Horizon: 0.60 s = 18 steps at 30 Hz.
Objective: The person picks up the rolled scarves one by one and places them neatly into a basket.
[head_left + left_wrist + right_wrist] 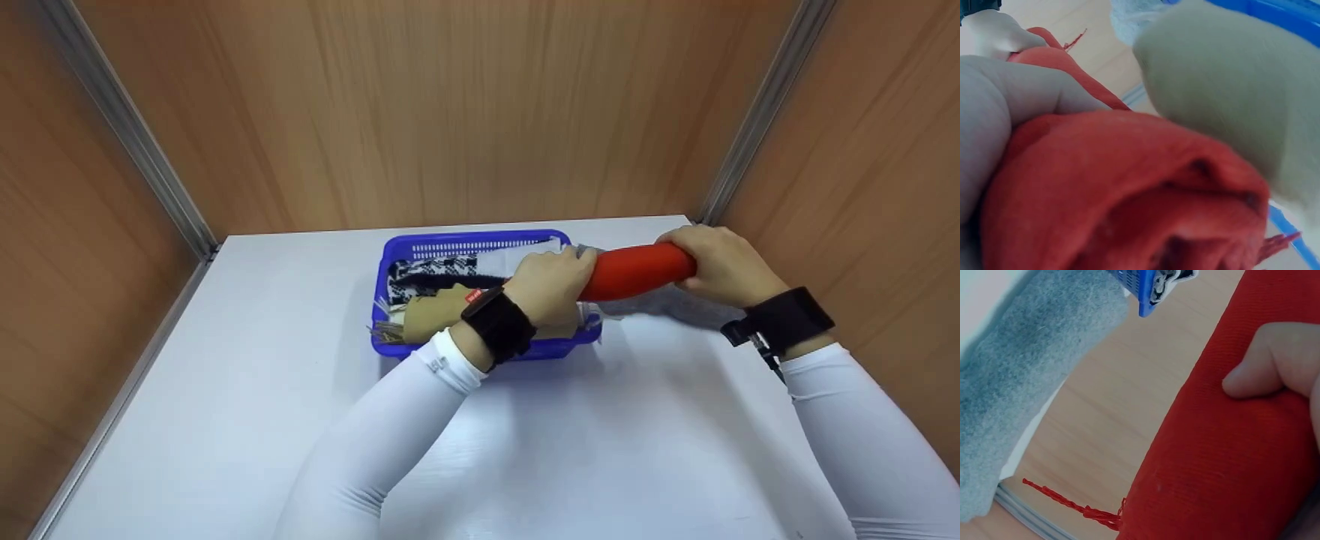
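Observation:
A rolled red scarf (637, 271) with twisted fringe stretches between both hands, above the right side of a blue plastic basket (465, 240) and beyond it. My left hand (551, 285) grips the end over the basket; in the left wrist view the roll's spiral folds (1112, 174) face the camera. My right hand (724, 262) grips the other end, and the right wrist view has its thumb (1258, 374) pressed along the red knit. Inside the basket lie a tan fringed roll (435, 315) and a black-and-white patterned roll (442, 268), partly hidden by the left hand and forearm.
Fuzzy grey cloth (667, 306) lies on the white table (247, 360) right of the basket, below the red scarf. Wood-grain panels (465, 112) enclose the table at the back and both sides, with metal strips (142, 135) at the corners.

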Tool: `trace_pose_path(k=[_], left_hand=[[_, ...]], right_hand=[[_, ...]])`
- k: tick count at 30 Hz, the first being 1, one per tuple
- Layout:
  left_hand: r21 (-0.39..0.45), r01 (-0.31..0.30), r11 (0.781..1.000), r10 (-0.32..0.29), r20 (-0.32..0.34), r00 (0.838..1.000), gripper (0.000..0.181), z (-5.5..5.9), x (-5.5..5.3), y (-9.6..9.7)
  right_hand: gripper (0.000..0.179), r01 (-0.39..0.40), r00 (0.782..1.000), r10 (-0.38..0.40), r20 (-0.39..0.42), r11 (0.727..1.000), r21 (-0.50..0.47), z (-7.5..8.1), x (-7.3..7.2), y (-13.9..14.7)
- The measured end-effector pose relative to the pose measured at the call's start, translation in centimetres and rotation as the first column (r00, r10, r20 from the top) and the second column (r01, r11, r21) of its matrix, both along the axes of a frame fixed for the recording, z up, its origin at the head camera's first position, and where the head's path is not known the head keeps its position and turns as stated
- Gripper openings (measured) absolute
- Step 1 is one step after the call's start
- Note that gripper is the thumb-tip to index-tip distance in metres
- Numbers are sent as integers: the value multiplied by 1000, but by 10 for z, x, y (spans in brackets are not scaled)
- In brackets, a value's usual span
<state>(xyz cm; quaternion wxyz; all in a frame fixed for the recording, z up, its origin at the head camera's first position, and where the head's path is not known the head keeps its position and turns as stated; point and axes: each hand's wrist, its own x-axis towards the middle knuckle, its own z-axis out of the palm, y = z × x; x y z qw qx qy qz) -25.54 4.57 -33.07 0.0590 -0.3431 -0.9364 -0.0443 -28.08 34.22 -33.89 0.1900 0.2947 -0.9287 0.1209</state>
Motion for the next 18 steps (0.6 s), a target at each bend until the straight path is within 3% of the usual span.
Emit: trace_pose_path(k=[18], left_hand=[[-24,23,999,-23,-34,999,53,10,-13,-33]], right_hand=[[45,-22,998,23,-65,1000,18,4,0,-26]])
